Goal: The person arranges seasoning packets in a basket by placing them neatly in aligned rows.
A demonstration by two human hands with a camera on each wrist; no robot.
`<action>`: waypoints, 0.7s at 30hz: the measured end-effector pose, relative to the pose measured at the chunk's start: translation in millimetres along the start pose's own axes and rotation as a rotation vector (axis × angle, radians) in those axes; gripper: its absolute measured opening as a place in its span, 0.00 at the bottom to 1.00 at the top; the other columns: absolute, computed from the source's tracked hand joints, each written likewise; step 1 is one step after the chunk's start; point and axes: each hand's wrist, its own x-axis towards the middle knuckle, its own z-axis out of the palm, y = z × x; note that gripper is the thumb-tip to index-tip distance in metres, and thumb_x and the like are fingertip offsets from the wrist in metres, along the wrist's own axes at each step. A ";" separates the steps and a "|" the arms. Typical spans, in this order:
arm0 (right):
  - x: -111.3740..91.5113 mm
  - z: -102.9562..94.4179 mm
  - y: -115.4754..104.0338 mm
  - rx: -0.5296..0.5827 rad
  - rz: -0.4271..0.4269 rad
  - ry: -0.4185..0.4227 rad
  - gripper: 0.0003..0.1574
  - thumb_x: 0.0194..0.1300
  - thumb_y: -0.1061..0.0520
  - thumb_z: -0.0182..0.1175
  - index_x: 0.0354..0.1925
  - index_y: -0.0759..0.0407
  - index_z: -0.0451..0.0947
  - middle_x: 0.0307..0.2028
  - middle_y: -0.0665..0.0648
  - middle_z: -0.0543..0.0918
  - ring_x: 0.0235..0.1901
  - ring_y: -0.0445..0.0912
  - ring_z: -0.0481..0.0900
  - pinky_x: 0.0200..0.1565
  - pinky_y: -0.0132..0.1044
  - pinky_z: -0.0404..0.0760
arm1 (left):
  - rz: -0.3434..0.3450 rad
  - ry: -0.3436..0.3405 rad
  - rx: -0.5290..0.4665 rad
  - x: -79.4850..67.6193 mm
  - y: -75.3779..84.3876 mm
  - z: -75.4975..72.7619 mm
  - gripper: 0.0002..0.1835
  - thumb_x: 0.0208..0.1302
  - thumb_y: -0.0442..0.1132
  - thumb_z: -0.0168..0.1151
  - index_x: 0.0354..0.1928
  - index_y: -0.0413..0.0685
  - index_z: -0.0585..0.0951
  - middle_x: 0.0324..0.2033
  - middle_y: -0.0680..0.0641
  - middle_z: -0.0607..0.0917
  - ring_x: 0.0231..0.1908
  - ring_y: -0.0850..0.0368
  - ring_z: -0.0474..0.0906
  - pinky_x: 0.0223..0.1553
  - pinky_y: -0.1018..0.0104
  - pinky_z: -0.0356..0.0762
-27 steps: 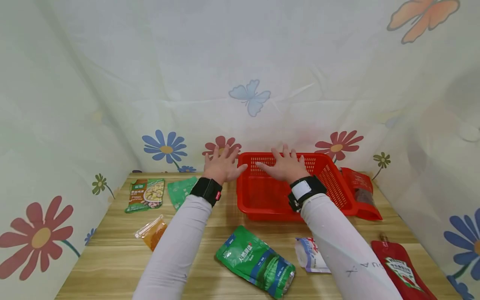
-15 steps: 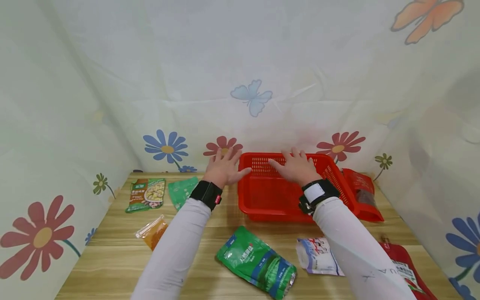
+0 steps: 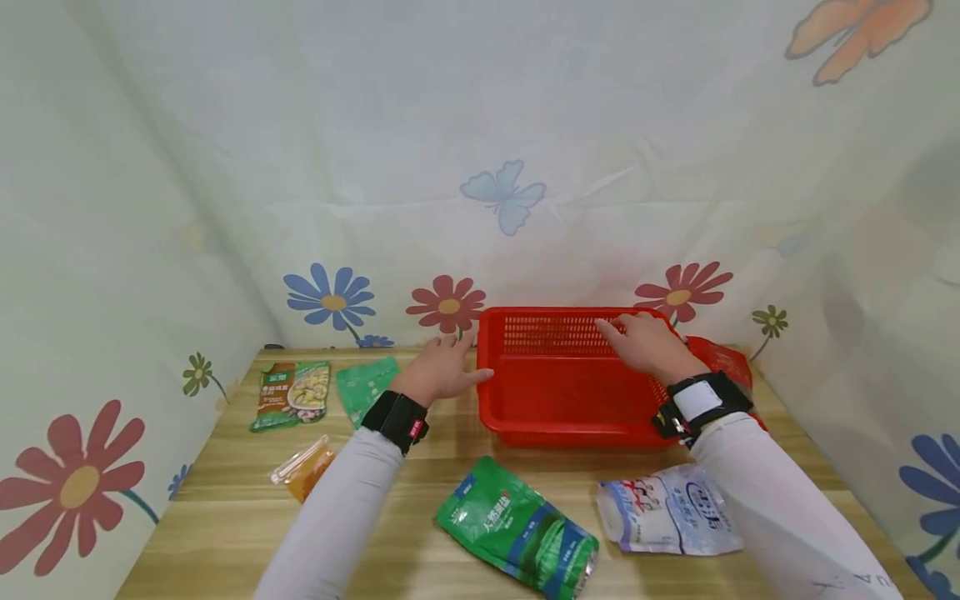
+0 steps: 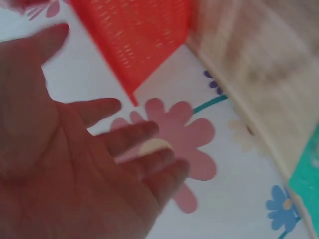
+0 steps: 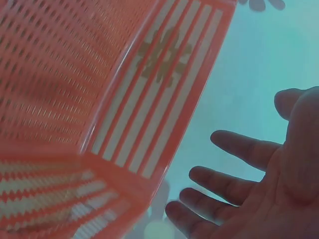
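A red plastic basket [image 3: 570,437] with slotted walls stands at the back of the table. My left hand [image 3: 437,371] is beside its left rim, fingers spread and thumb pointing toward the rim. Over the basket's right end, in the head view, is my right hand [image 3: 651,347], palm down. Neither holds anything. The left wrist view has the left palm [image 4: 84,159] with fingers apart, near the basket's wall [image 4: 144,35]. In the right wrist view the right fingers [image 5: 244,147] are extended, and the slotted basket wall [image 5: 164,79] appears in front of them.
Pouches lie around: a green and blue one [image 3: 517,529] in front, a white and purple one [image 3: 667,512], a red one [image 3: 723,358] partly hidden by the right arm. At left are a brown-green packet [image 3: 291,394], a green packet [image 3: 365,385] and an orange zip bag [image 3: 307,468].
My right hand has moved right, from over the basket's middle to its right end. My left hand has come slightly back and down. The right arm now covers the red ketchup pouch.
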 end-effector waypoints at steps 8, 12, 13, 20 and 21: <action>-19.8 -2.9 43.8 0.076 0.085 -0.013 0.48 0.74 0.35 0.53 0.75 0.66 0.59 0.70 0.78 0.62 0.65 0.74 0.62 0.56 0.72 0.76 | 0.129 -0.093 -0.317 -6.9 -14.3 17.3 0.50 0.62 0.64 0.68 0.80 0.60 0.55 0.65 0.49 0.77 0.64 0.48 0.74 0.63 0.43 0.77; -26.6 0.1 62.4 0.136 0.123 -0.027 0.54 0.72 0.34 0.56 0.77 0.67 0.52 0.70 0.80 0.59 0.63 0.74 0.65 0.54 0.69 0.79 | 0.160 -0.133 -0.479 -5.7 -17.4 26.1 0.39 0.65 0.62 0.66 0.73 0.59 0.65 0.56 0.52 0.82 0.57 0.52 0.77 0.58 0.49 0.81; -27.9 0.2 66.2 0.175 0.133 -0.040 0.56 0.72 0.32 0.56 0.78 0.67 0.51 0.69 0.79 0.61 0.61 0.72 0.69 0.52 0.65 0.82 | 0.155 -0.134 -0.504 -5.9 -17.5 27.4 0.38 0.65 0.61 0.66 0.73 0.58 0.66 0.55 0.52 0.82 0.55 0.52 0.78 0.56 0.50 0.82; -37.7 -2.6 83.4 0.478 0.200 -0.159 0.62 0.69 0.25 0.54 0.77 0.65 0.47 0.60 0.72 0.76 0.44 0.58 0.87 0.43 0.49 0.89 | 0.074 -0.102 -0.625 -9.3 -17.7 26.9 0.36 0.62 0.56 0.72 0.68 0.52 0.72 0.51 0.47 0.84 0.50 0.50 0.80 0.52 0.50 0.84; -38.7 -2.2 85.7 0.479 0.208 -0.163 0.61 0.69 0.26 0.53 0.77 0.65 0.47 0.59 0.72 0.77 0.43 0.57 0.87 0.43 0.48 0.89 | 0.065 -0.103 -0.651 -9.7 -17.5 26.7 0.36 0.62 0.55 0.73 0.68 0.52 0.73 0.50 0.47 0.84 0.49 0.49 0.81 0.52 0.49 0.84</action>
